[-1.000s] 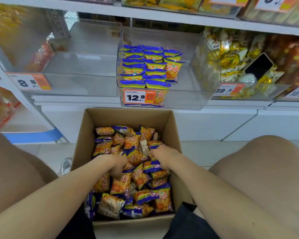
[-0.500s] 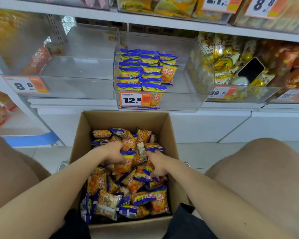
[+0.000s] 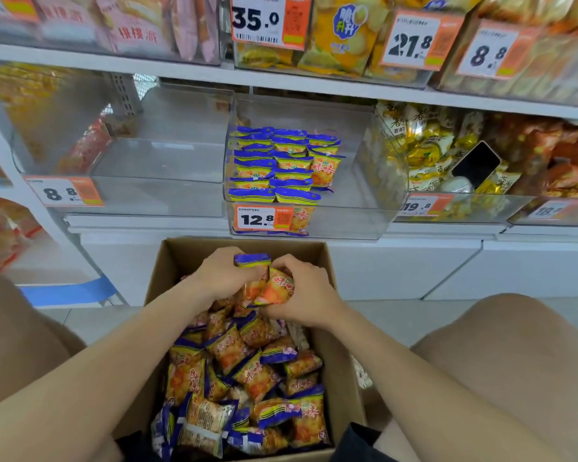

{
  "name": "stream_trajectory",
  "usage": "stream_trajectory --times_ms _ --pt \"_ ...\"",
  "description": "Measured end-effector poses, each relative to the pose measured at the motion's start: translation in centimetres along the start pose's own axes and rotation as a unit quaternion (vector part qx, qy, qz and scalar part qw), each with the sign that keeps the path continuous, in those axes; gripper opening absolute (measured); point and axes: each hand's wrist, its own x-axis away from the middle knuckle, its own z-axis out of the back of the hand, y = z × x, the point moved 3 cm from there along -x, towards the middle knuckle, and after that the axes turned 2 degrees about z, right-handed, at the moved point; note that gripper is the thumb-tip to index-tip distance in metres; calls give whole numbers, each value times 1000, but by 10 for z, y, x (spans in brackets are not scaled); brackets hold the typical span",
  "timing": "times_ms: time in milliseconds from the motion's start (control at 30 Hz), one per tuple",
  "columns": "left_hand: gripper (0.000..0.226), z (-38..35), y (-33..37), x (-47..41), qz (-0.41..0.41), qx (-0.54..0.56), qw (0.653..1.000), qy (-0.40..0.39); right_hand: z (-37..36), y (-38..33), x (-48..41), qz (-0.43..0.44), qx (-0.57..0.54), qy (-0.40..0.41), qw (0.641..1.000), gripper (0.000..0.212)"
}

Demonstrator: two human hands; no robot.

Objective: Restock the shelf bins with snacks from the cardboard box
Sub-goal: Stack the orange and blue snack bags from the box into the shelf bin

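Note:
An open cardboard box (image 3: 339, 355) stands on the floor between my knees, full of small orange snack packets (image 3: 247, 378) with blue ends. Both hands are raised over the far half of the box. My left hand (image 3: 221, 273) grips a bunch of packets, one blue end sticking up. My right hand (image 3: 306, 291) grips more packets pressed against the left bunch. Straight above, a clear shelf bin (image 3: 364, 215) tagged 12.8 holds neat rows of the same packets (image 3: 281, 165) in its left half.
A clear bin (image 3: 154, 195) tagged 8.8 sits left of the target bin. Bins of gold-wrapped snacks (image 3: 424, 151) and orange snacks (image 3: 548, 155) stand to the right, with a dark phone (image 3: 476, 165) lying among them. An upper shelf (image 3: 281, 81) overhangs the bins.
Both hands dug into the packets, closed on handfuls and rose together toward the far end of the box. The camera view has tilted up toward the shelves.

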Motion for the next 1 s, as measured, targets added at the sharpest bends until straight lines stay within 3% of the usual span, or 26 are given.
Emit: stream_trajectory --times_ms 100,200,300,433,500,567,667,767,900,1000 --pt "15 19 30 17 -7 132 991 -9 23 -18 6 21 -47 83 995 86" --pt "32 33 46 28 -35 216 975 -41 41 -32 13 36 -97 118 988 92" --pt "45 37 58 38 -93 215 968 -93 56 -39 16 32 -114 160 980 102" --pt "58 34 72 46 -142 165 974 -55 74 -48 19 42 -134 166 976 111" --pt "57 38 79 45 -148 176 973 -20 86 -51 20 58 -147 164 974 100" --pt "57 43 87 45 -156 183 971 14 101 -50 19 75 -176 168 967 72" --pt "56 51 100 45 -176 222 959 26 123 -45 17 67 -297 168 937 38" --pt "47 55 112 45 -210 227 951 4 141 -43 14 43 -353 167 920 30" --pt "59 60 120 33 -183 257 949 13 160 -40 7 16 -413 179 893 35" --pt "31 64 128 21 -177 280 942 54 183 -29 -6 -5 -407 226 885 23"
